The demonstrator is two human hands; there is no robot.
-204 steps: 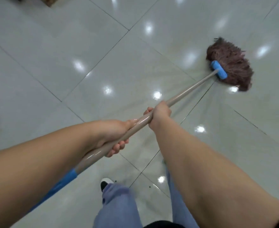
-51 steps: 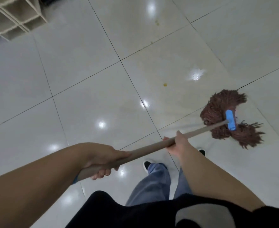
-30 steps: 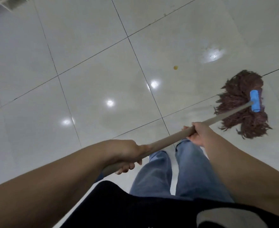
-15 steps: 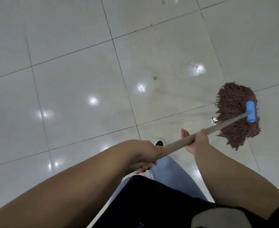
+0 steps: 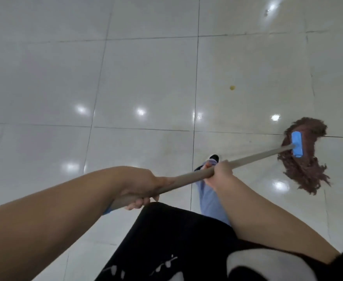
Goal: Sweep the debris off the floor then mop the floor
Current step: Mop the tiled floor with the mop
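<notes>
Gripping the mop handle [image 5: 253, 157] with both hands, the person holds it at a shallow angle across the body. The left hand [image 5: 140, 187] is clenched around the rear section of the handle, fingers curled underneath. The right hand [image 5: 219, 171] grasps the handle further forward, nearer the head. The mop head [image 5: 306, 165], brown string with a blue clamp [image 5: 297, 144], lies on the floor [image 5: 146, 78] at the right, strands spread over a tile joint. 1 small yellow speck [image 5: 232, 88] sits on the tile beyond the handle, well apart from the mop head. A shoe [image 5: 214, 158] and a blue trouser leg [image 5: 209, 197] show beneath the handle.
</notes>
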